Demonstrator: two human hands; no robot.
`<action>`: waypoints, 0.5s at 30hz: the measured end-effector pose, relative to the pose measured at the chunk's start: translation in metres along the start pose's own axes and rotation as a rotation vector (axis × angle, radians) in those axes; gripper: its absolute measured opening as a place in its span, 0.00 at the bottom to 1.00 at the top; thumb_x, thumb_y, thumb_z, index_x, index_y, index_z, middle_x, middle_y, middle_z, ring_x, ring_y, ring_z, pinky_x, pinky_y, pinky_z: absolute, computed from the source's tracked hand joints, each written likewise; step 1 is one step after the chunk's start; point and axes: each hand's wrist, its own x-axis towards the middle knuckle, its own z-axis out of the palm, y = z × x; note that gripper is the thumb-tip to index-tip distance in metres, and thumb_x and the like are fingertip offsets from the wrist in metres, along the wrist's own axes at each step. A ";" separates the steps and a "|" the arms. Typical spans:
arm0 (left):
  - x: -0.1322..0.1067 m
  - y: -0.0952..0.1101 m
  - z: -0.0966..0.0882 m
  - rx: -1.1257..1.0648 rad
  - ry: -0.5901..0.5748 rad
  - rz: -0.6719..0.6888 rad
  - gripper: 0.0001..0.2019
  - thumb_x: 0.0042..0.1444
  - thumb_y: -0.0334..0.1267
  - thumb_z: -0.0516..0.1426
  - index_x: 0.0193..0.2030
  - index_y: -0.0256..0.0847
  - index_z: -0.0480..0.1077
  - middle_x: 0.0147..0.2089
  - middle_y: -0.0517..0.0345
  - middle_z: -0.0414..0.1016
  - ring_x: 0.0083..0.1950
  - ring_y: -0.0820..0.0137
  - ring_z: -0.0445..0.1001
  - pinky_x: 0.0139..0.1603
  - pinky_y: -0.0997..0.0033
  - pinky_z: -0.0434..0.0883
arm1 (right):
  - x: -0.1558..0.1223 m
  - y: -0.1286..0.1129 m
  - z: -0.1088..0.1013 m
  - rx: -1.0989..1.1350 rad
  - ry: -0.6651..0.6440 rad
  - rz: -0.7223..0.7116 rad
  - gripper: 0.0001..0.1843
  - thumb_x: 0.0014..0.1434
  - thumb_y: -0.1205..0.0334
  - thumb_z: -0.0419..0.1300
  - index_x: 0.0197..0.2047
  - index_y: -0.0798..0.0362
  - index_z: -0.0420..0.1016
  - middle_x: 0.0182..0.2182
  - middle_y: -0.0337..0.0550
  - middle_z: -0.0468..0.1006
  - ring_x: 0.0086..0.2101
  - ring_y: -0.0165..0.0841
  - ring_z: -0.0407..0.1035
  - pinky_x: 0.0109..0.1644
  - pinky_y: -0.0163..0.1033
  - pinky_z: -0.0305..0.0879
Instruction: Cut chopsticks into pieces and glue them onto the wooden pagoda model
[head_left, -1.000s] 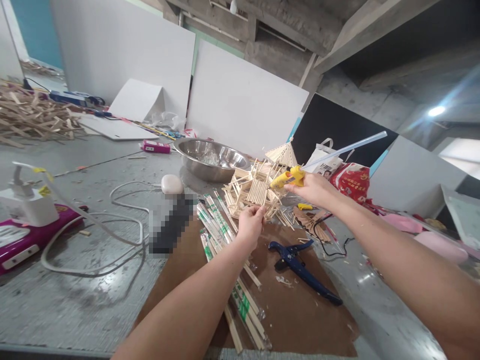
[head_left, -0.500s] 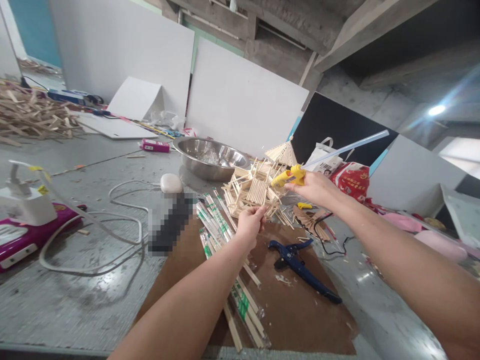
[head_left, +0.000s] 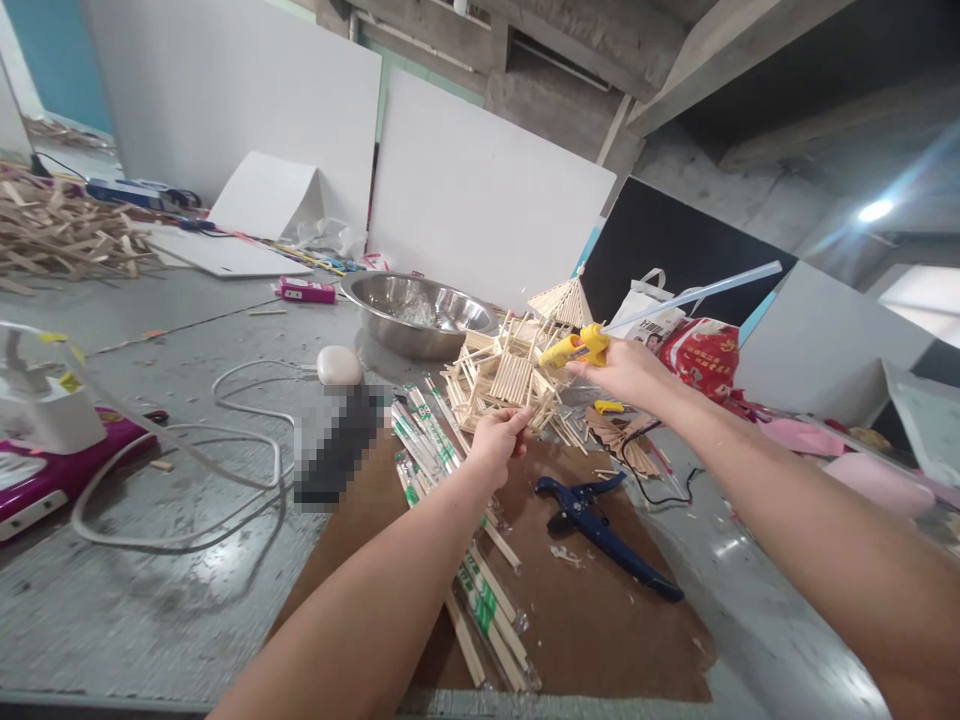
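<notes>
My right hand [head_left: 626,375] is wrapped round a yellow hot glue gun [head_left: 576,348]. A long translucent glue stick [head_left: 697,296] sticks out of its back, and its nozzle points left at a model built of wooden sticks [head_left: 514,376]. At the model's near side my left hand [head_left: 501,442] is closed in a pinch; what lies between its fingertips is too small to make out. Below and left of that hand lie wrapped chopsticks [head_left: 487,600] on a brown board [head_left: 600,640]. A blue ratchet cutter [head_left: 607,535] rests on the board to the right.
Behind the model stand a steel basin [head_left: 420,340] and a red bag [head_left: 701,358]. Left are a white cable [head_left: 180,425], a purple power strip [head_left: 112,460] and a white rounded case [head_left: 339,366]. A pile of wood strips [head_left: 67,225] lies far left.
The view has shifted slightly. Both hands stay in nearly the same place at the model, with the glue gun still held in my right hand.
</notes>
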 end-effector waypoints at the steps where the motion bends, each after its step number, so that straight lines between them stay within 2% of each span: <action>1: 0.000 0.001 0.000 0.000 -0.001 -0.003 0.14 0.40 0.44 0.60 0.21 0.37 0.61 0.14 0.67 0.61 0.12 0.83 0.55 0.13 0.82 0.52 | 0.000 0.000 0.000 0.003 0.000 0.001 0.22 0.48 0.43 0.50 0.34 0.52 0.71 0.29 0.50 0.75 0.33 0.41 0.68 0.33 0.43 0.62; 15: 0.011 0.000 -0.004 0.005 0.005 0.020 0.15 0.39 0.44 0.60 0.20 0.37 0.59 0.14 0.67 0.62 0.11 0.83 0.55 0.14 0.81 0.51 | -0.003 0.000 0.002 0.014 0.008 -0.028 0.21 0.49 0.45 0.50 0.34 0.53 0.72 0.32 0.51 0.75 0.36 0.42 0.68 0.37 0.44 0.62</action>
